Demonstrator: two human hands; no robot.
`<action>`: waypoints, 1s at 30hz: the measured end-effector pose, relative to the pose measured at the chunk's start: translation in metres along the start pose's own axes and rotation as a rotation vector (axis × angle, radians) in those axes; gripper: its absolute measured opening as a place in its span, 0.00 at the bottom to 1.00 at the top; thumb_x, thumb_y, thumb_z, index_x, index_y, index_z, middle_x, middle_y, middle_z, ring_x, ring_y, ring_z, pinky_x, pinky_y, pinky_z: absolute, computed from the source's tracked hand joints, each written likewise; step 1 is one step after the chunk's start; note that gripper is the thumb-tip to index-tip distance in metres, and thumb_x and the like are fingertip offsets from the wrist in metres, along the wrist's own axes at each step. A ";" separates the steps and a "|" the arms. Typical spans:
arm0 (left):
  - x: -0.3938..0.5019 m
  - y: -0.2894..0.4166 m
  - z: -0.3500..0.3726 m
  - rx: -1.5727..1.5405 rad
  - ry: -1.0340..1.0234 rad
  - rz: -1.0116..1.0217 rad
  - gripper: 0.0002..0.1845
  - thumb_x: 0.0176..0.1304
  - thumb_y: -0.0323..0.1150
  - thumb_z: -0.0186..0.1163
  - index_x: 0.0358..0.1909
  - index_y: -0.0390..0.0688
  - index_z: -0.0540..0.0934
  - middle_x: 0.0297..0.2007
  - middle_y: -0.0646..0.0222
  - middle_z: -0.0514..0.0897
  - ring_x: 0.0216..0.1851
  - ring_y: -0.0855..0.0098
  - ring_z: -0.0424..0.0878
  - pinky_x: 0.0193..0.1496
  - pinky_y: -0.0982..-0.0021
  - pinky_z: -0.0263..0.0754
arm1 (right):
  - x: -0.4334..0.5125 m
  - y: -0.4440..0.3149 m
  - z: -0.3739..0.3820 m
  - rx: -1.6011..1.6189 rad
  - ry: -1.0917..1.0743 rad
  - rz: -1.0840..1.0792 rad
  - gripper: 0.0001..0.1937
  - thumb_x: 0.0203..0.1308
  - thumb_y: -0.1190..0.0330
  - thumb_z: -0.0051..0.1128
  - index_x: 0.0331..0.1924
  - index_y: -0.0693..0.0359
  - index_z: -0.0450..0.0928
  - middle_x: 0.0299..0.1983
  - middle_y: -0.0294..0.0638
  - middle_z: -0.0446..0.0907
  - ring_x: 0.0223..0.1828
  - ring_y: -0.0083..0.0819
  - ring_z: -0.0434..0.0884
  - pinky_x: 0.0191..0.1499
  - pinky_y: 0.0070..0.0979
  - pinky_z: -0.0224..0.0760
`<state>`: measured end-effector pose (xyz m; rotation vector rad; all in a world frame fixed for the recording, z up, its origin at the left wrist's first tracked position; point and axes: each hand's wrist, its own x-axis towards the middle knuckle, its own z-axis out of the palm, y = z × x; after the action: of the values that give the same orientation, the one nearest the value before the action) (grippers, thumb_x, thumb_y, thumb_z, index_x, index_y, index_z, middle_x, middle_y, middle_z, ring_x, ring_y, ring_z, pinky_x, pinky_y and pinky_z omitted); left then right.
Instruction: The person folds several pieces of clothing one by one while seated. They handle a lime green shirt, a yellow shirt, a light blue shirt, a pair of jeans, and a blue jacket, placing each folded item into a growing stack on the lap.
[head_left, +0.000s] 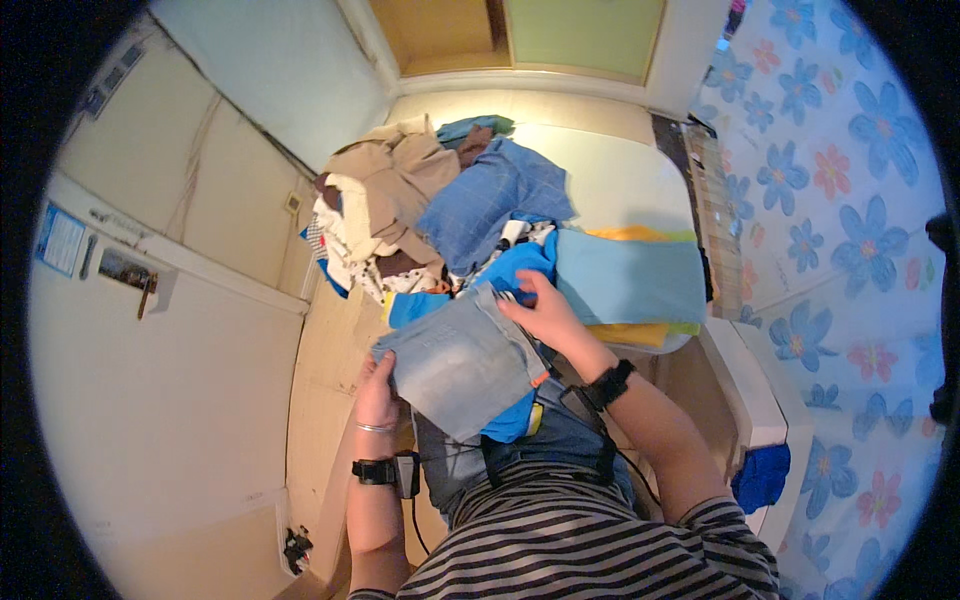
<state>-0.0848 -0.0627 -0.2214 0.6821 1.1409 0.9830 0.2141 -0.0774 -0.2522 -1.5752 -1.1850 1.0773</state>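
Observation:
A folded grey-blue denim garment (457, 367) with a faded pale patch is held over my lap. At its left edge my left hand (379, 386) grips it, thumb on top and the other fingers underneath. My right hand (547, 311) is at its upper right edge, thumb against the hem and fingers curled beyond it. A small orange tab shows at the garment's right corner. Beneath it lies bright blue cloth (514, 420) with yellow trim, partly hidden. More blue cloth (525, 262) lies just beyond my right hand.
Ahead, a heap holds a tan garment (397, 161), a blue checked garment (495, 195) and other crumpled clothes. Right of it, a folded light-blue cloth (630, 281) rests on yellow and green ones atop a pale table (622, 165). A door (172, 375) stands left, a flowered curtain (840, 247) right.

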 end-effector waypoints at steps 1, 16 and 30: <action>-0.003 -0.008 -0.008 -0.026 -0.017 -0.040 0.15 0.71 0.30 0.54 0.57 0.39 0.73 0.52 0.62 0.81 0.50 0.67 0.80 0.55 0.65 0.75 | -0.006 0.004 0.003 -0.032 -0.033 0.013 0.38 0.60 0.51 0.66 0.67 0.66 0.65 0.61 0.57 0.72 0.58 0.45 0.77 0.59 0.38 0.70; -0.011 0.009 0.027 -0.016 -0.137 0.209 0.12 0.67 0.24 0.59 0.50 0.47 0.74 0.40 0.73 0.80 0.41 0.78 0.77 0.47 0.75 0.74 | -0.050 0.003 -0.011 0.087 -0.001 0.054 0.20 0.54 0.73 0.63 0.52 0.64 0.73 0.41 0.44 0.82 0.43 0.34 0.82 0.46 0.30 0.75; 0.015 -0.029 -0.025 -0.141 0.102 -0.111 0.15 0.68 0.43 0.61 0.49 0.47 0.76 0.37 0.70 0.83 0.28 0.73 0.81 0.25 0.71 0.76 | -0.033 0.042 0.005 0.502 -0.074 0.363 0.37 0.60 0.54 0.67 0.65 0.69 0.64 0.52 0.44 0.77 0.50 0.33 0.78 0.53 0.28 0.72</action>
<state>-0.0993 -0.0623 -0.2603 0.4554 1.1734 1.0015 0.2128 -0.1167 -0.2898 -1.3801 -0.6085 1.5399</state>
